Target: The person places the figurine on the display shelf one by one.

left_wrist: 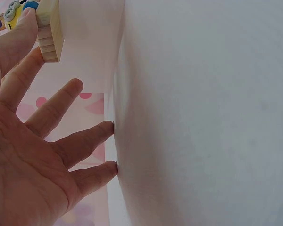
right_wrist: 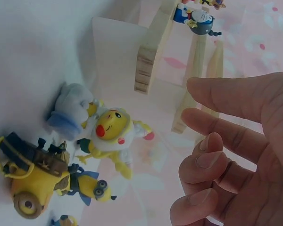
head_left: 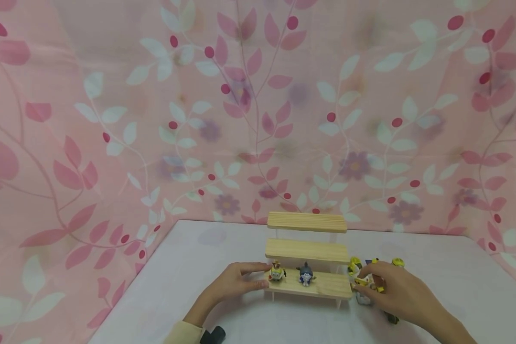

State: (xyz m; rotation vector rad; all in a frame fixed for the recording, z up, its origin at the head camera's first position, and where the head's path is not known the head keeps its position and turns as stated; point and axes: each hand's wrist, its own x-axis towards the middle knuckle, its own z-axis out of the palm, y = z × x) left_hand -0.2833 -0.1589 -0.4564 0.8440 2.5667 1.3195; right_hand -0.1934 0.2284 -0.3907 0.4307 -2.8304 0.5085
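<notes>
A three-step pale wood display stand (head_left: 332, 284) stands on the white table. My left hand (head_left: 234, 282) is at the left end of its lowest step, thumb and index finger touching the wood, other fingers spread straight. Beside that thumb a yellow goggled minion figurine (head_left: 276, 272) stands on the step. A dark-capped figurine (head_left: 306, 274) stands at mid-step. My right hand (head_left: 397, 291) hovers off the right end, holding nothing; thumb and index finger reach toward the stand, the others loosely curled. Close by is a yellow figurine in a white hood (right_wrist: 114, 127).
More figurines cluster right of the stand: a blue-grey one (right_wrist: 68, 113) and a minion (right_wrist: 92, 186) by a yellow cart (right_wrist: 37, 188). A black object (head_left: 213, 336) is at the left wrist. A pink floral cloth (head_left: 258, 119) hangs behind the table.
</notes>
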